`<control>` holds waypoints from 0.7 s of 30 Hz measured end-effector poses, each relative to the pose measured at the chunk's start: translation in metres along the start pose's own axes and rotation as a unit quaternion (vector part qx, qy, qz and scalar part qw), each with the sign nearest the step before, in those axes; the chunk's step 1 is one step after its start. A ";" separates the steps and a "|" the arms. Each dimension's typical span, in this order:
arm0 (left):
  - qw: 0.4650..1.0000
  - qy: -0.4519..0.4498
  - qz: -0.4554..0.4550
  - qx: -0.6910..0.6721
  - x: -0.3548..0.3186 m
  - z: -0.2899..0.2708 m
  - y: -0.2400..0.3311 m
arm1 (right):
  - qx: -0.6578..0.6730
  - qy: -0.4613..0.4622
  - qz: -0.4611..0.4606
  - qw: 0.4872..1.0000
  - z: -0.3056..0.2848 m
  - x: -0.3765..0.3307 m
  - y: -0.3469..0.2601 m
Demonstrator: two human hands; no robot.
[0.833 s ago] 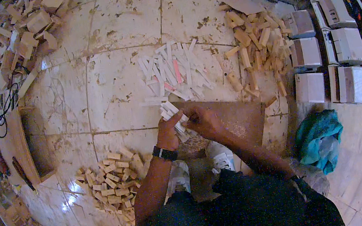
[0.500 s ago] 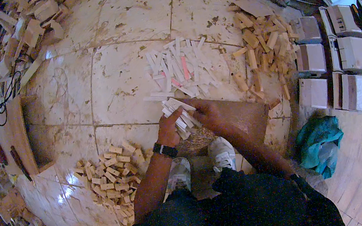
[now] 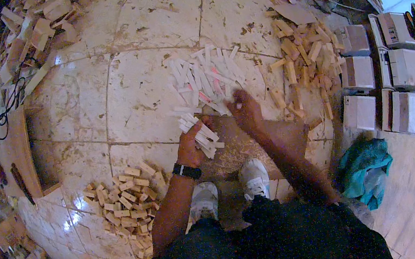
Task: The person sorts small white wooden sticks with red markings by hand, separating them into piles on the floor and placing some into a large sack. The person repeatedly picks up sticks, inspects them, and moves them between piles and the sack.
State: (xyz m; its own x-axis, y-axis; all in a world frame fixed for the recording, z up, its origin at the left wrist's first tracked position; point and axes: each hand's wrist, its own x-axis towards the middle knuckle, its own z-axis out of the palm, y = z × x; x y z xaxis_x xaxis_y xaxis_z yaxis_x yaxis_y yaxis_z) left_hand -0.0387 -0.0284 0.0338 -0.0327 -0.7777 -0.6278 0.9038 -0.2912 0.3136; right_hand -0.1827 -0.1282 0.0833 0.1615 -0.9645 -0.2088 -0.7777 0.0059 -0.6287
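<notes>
1. White strips (image 3: 205,138), a bundle of several, are held in the left hand (image 3: 190,147), above the near-left part of a brown board (image 3: 285,135) laid on the tiled floor (image 3: 140,86).
2. Left fingers: closed around the bundle, strip ends projecting at both sides; a dark wristwatch (image 3: 187,171) is worn on that wrist.
3. Right hand (image 3: 246,113): apart from the left, at the near edge of a loose pile (image 3: 199,79) of similar strips, a few of them marked pink. Its fingers are curled; whether they pinch a strip cannot be told.
4. Small wooden blocks (image 3: 129,200) lie heaped to the left of the shoes (image 3: 203,200).
5. Longer wood pieces (image 3: 290,50) lie to the right of the loose pile.
6. Teal bag (image 3: 365,171): crumpled, near the right forearm.
</notes>
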 end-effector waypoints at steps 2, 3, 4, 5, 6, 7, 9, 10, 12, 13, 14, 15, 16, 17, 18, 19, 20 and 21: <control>0.999 -0.021 -0.012 -0.023 0.003 -0.004 -0.001 | 0.050 -0.217 -0.070 0.972 -0.002 -0.020 -0.008; 0.999 -0.018 -0.018 -0.033 0.005 -0.006 -0.002 | 0.074 -0.321 -0.103 0.938 -0.001 -0.027 -0.010; 0.999 -0.020 -0.015 -0.022 0.005 -0.008 -0.002 | 0.072 -0.292 -0.105 0.948 0.002 -0.031 -0.011; 1.000 -0.001 -0.015 -0.006 0.004 -0.011 -0.004 | 0.071 -0.262 -0.105 0.957 0.006 -0.037 -0.009; 1.000 0.014 -0.015 0.012 0.002 -0.013 -0.004 | 0.090 -0.230 -0.140 0.959 0.009 -0.038 -0.004; 1.000 0.014 -0.017 0.012 0.001 -0.014 -0.004 | 0.086 -0.232 -0.098 0.964 0.012 -0.040 0.003; 1.000 0.000 -0.021 0.019 -0.001 -0.015 -0.001 | 0.161 -0.262 -0.020 0.951 0.028 -0.037 0.015; 1.000 -0.008 -0.021 0.011 -0.002 -0.015 0.000 | 0.163 -0.265 0.004 0.950 0.033 -0.034 0.024; 1.000 -0.013 -0.021 0.007 -0.002 -0.013 0.003 | 0.135 -0.259 0.038 0.956 0.038 -0.028 0.038; 0.999 -0.022 -0.021 -0.024 -0.002 -0.011 0.002 | 0.094 -0.252 0.062 0.961 0.038 -0.022 0.043; 0.999 -0.012 -0.022 -0.042 -0.001 -0.008 0.002 | 0.101 -0.202 0.028 0.974 0.036 -0.017 0.045; 0.997 -0.032 -0.023 -0.065 -0.002 -0.007 0.003 | 0.098 -0.152 0.011 0.983 0.032 -0.007 0.045; 0.998 -0.011 -0.024 -0.057 -0.003 -0.005 0.003 | 0.086 -0.104 -0.011 0.991 0.028 0.001 0.043; 0.998 -0.021 -0.025 -0.055 -0.004 -0.004 0.004 | 0.073 -0.056 -0.033 0.995 0.025 0.012 0.038; 0.998 -0.032 -0.026 -0.052 -0.005 -0.003 0.006 | 0.050 -0.011 -0.060 0.997 0.022 0.021 0.031; 0.997 -0.033 -0.028 -0.059 -0.005 -0.001 0.006 | 0.049 0.047 -0.108 0.992 0.018 0.023 0.026; 0.997 -0.034 -0.029 -0.065 -0.006 0.000 0.006 | -0.011 0.061 -0.094 0.994 0.015 0.022 0.020; 0.996 -0.036 -0.030 -0.072 -0.006 0.002 0.007 | -0.048 0.090 -0.102 0.990 0.015 0.017 0.015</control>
State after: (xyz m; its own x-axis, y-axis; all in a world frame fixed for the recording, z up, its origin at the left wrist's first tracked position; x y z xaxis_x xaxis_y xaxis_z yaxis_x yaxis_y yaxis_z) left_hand -0.0332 -0.0267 0.0406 -0.1140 -0.8007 -0.5881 0.9507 -0.2597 0.1693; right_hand -0.1824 -0.1403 0.0597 0.2172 -0.9745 0.0565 -0.7958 -0.2103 -0.5679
